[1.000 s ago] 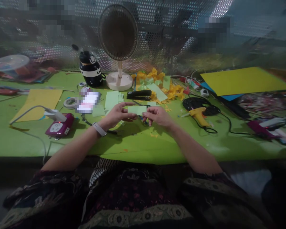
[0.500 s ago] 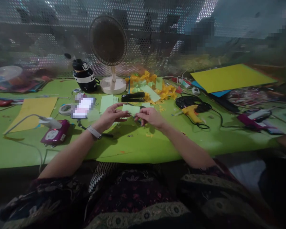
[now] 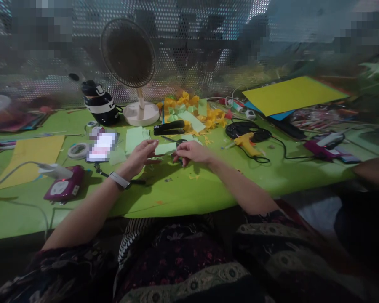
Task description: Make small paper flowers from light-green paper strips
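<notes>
Both of my hands hold a small pale green paper strip [image 3: 165, 148] just above the green table [image 3: 183, 189]. My left hand [image 3: 141, 155] pinches its left end, with a white watch on the wrist. My right hand [image 3: 191, 152] pinches its right end, fingers curled. More pale green paper pieces [image 3: 134, 138] lie just behind my left hand, and a black stapler [image 3: 169, 127] lies beyond the strip. A heap of yellow and green paper flowers [image 3: 189, 107] sits further back.
A desk fan [image 3: 129, 59] and a black flask [image 3: 98, 103] stand at the back. A yellow glue gun [image 3: 246, 143] with a black cable lies to the right, yellow sheets [image 3: 290, 94] beyond. A purple device [image 3: 61, 188] and tape roll [image 3: 78, 150] lie left. Another person's arm [image 3: 371, 170] enters at right.
The view has swung to the right, so everything sits further left in the picture. My hands keep hold of the green strip. Another person's arm has come into view at the right edge.
</notes>
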Motion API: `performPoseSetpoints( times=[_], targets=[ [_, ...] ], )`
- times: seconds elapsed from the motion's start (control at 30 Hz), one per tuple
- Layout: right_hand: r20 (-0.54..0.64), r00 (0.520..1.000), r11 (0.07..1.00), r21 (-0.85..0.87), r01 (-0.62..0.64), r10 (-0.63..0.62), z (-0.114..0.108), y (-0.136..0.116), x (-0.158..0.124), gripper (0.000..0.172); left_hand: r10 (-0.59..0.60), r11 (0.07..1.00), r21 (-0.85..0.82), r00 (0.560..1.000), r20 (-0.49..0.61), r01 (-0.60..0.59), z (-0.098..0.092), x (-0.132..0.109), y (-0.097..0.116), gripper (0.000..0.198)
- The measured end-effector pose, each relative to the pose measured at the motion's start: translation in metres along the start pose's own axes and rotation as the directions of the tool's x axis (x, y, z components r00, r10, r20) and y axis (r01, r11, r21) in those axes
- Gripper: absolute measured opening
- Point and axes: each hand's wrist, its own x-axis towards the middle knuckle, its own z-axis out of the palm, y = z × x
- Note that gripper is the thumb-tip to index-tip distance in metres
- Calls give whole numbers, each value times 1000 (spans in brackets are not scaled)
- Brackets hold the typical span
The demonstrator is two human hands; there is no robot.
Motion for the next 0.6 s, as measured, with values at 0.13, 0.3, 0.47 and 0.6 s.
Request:
performPoseSetpoints(
  times=[0.13, 0.3, 0.47, 0.6],
  targets=[
    [84, 995, 995, -83, -52, 59, 0, 3, 1, 15, -35, 992, 121, 995, 90, 24, 0, -1, -2, 50],
    [-188, 981, 936, -352, -19, -51, -28, 1, 2, 10, -94, 966, 248, 992, 87, 70, -2, 0, -1, 41],
    [-253, 945, 515, -850, -113, -209, -50, -4, 11, 20, -34, 805, 589, 986, 166, -72, -1, 2, -9, 29],
    [-83, 988, 189, -980, -56, -134, -63, -1, 37, 43, 168, 502, 828, 967, 190, -250, 3, -3, -10, 44]
  ],
)
